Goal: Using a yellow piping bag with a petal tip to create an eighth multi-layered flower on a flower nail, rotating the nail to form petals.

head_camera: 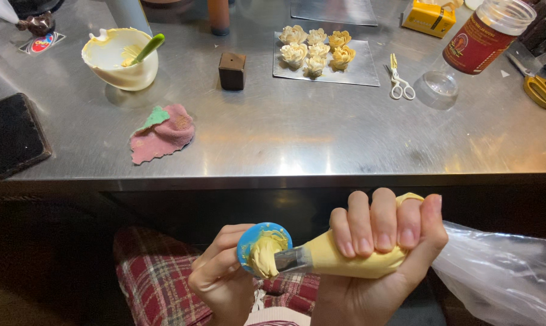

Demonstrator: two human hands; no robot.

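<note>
My right hand [378, 253] is closed around a piping bag [351, 258] filled with yellow cream, its metal tip [291, 259] touching a cream flower [264, 252]. That flower sits on a small blue round flower nail [262, 232], which my left hand [221, 278] holds from below, in front of the table edge over my lap. The bag's clear loose end [502, 274] trails to the right.
On the steel table [297, 139] lie a sheet [357, 71] with several finished cream flowers, a white bowl [121, 59] with a green spatula, a brown block [232, 70], a pink cloth [164, 133], white scissors [399, 78], a red-labelled jar [484, 36], a dark phone [12, 136].
</note>
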